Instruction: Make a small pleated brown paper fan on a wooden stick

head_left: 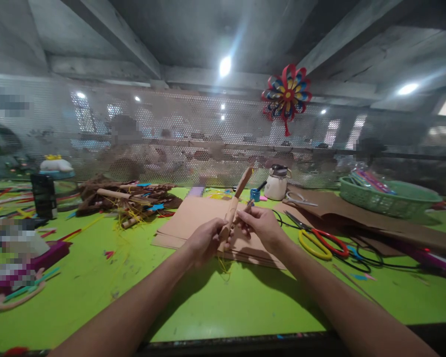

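My left hand point(208, 239) is closed around a tan rolled paper tube point(231, 210), which tilts up and away to the right. A darker brown flat-looking piece point(243, 182) sticks out of its upper end. My right hand point(260, 225) is closed beside the tube, its fingertips pinching a small brown piece point(249, 205) whose kind I cannot make out. Below both hands lies a stack of brown kraft paper sheets point(189, 213). Thin yellow strands point(225, 267) hang at the stack's front edge.
Scissors with yellow and red handles point(315, 243) and black cable lie at right, near a green basket point(390, 198). Behind stand a white jar point(276, 183) and small blue pot point(254, 195). A heap of brown paper rolls point(130, 198) and a dark phone point(43, 196) are at left.
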The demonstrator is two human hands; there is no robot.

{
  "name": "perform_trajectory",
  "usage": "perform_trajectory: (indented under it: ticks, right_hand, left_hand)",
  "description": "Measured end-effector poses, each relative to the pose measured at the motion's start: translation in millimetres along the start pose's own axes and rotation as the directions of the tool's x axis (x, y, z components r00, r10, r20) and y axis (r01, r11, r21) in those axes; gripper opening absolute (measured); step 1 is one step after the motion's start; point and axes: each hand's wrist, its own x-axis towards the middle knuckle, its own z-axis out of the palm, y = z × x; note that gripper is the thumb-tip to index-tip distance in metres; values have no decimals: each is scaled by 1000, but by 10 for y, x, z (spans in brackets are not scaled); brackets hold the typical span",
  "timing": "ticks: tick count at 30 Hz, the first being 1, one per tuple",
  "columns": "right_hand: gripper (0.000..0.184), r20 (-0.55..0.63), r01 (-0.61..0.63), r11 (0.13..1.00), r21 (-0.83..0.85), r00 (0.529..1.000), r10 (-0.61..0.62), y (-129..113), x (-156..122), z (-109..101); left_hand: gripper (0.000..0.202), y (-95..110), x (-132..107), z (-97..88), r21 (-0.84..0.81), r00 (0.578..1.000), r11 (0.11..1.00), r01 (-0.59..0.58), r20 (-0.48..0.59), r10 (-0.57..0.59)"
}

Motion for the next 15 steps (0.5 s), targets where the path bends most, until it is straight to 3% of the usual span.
perform_trajectory:
  ticks: [4,7,15]
  right_hand:
    - [31,-26,114,982,-150,993,-119,6,-20,37]
    - [30,-17,147,977,-157,988,-152,37,-21,51]
    - [29,56,-3,996,86,998,-2,110,24,19]
  left_hand:
    - [14,-14,12,-4,85,999,995,-54,9,53]
    - [13,-25,44,-21,183,996,979,-92,25,89]
    - [26,-13,74,-40,357,986,919,-165,55,156]
